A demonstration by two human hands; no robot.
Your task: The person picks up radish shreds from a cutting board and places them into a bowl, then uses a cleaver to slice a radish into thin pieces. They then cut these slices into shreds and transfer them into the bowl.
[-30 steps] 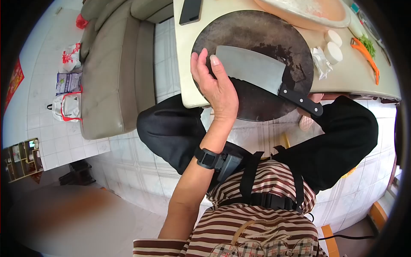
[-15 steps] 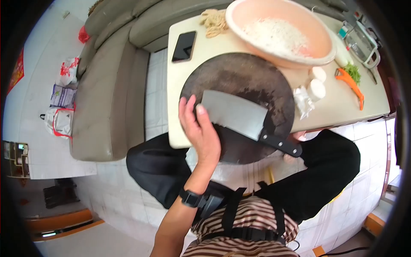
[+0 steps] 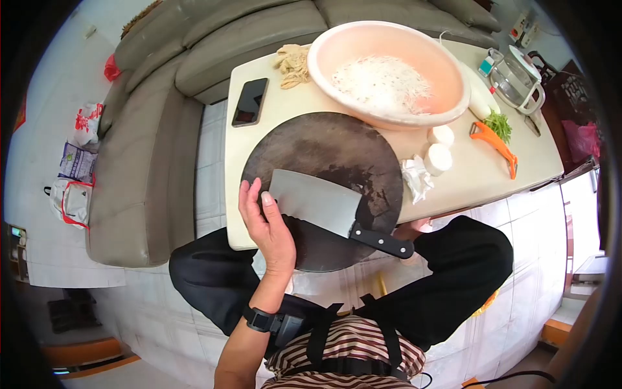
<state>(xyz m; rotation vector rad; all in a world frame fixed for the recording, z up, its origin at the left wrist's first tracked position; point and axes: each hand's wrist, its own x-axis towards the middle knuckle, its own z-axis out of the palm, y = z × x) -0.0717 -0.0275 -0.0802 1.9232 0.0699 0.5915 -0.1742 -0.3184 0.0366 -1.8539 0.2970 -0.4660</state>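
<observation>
My left hand [image 3: 269,236] is at the near left edge of a round, dark chopping board [image 3: 317,139], its fingers stretched out and the thumb apart. Nothing is held in it. Just right of the thumb, a cleaver [image 3: 317,202] lies flat on the board, with its wide blade toward my hand. Its black riveted handle [image 3: 382,243] sticks out past the board's near right edge. My right hand is not in view.
Behind the board stands a pink basin [image 3: 455,107] holding white shreds [image 3: 382,84]. A phone [image 3: 250,102] and a beige cloth [image 3: 293,65] lie at left. To the right are white containers [image 3: 438,159], an orange peeler [image 3: 495,149], a white radish [image 3: 478,97] and a glass pot [image 3: 515,87].
The view has shifted, so the table and board appear further left and lower. My left hand and the cleaver keep about the same places on the board.
</observation>
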